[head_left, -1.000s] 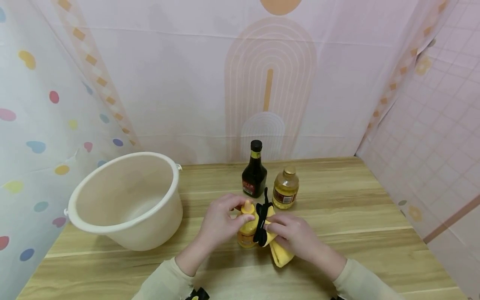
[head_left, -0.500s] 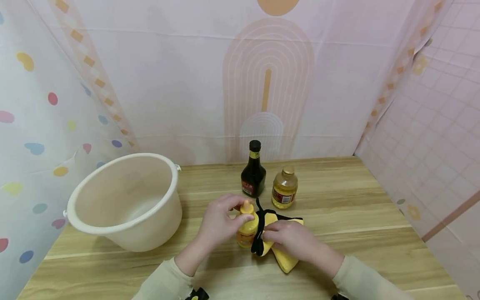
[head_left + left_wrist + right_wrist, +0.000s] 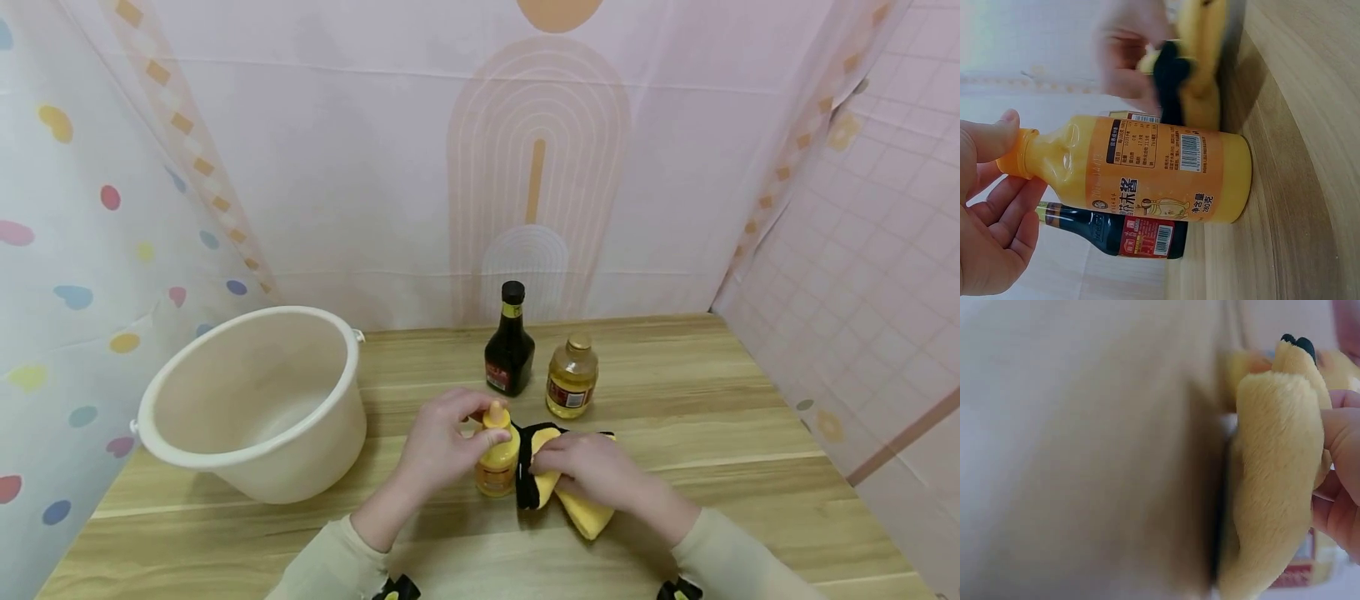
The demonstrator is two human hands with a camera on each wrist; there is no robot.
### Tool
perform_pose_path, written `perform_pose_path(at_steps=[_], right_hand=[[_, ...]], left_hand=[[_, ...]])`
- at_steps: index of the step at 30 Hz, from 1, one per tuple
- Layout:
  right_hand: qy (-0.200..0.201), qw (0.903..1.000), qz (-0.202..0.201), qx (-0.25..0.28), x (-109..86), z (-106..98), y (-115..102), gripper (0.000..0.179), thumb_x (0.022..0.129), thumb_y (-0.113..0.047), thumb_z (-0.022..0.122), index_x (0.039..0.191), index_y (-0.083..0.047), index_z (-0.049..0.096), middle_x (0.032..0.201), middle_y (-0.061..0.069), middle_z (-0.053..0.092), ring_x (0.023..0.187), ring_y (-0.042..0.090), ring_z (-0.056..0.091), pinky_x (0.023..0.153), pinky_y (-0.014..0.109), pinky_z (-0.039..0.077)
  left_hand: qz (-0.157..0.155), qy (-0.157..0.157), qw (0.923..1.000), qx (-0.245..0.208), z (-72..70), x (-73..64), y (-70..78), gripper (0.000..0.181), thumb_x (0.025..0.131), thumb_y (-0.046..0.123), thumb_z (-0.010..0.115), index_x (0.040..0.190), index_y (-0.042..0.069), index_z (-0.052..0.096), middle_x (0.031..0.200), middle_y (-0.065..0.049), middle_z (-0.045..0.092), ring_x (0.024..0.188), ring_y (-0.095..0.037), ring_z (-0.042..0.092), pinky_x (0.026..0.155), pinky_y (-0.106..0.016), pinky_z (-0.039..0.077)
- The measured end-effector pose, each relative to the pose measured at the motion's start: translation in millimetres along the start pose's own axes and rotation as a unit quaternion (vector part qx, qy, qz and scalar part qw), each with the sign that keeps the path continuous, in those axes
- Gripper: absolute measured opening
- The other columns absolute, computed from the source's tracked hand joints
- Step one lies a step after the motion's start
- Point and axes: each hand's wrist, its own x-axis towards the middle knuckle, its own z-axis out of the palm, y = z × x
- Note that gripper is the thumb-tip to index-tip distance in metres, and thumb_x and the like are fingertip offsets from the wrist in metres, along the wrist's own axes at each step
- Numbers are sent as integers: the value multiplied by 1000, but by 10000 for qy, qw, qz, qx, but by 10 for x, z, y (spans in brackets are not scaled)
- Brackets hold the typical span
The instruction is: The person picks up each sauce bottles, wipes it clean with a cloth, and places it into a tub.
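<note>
My left hand (image 3: 444, 442) pinches the orange-yellow cap (image 3: 1017, 153) of a yellow mustard squeeze bottle (image 3: 1166, 172), which stands upright on the table. Bunched in the fingers of my right hand (image 3: 588, 468) is a yellow plush cloth (image 3: 1275, 469) with black edging (image 3: 527, 483). The edging is close against the bottle's right side in the head view; whether it touches, I cannot tell. Part of the cloth hangs down toward the tabletop below the right hand. In the left wrist view the right hand is blurred.
Behind the mustard stand a dark sauce bottle (image 3: 509, 350) with a black cap and a clear bottle (image 3: 572, 379) of golden liquid. A large cream bucket (image 3: 322, 454) sits on the left of the wooden table (image 3: 712, 400). Patterned curtains rise behind and on both sides.
The cloth has shifted slightly right and opened out, its black edging dropping lower beside the bottle. The right hand has moved a little with it. The left hand keeps its hold on the cap.
</note>
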Motion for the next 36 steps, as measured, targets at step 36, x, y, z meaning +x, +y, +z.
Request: perform_pose_path(at_steps=[36], right_hand=[[1461,9843,254,963,138,-29,-16,35,74,8,77,95,-15,63,115,13,64,89,24,68,67,28,56]], left_hand=[[153,8,9999,-4,2,7,-12,28,71,14,89,94,11,74,89,3,69,79,-10,63,68,-37,57]])
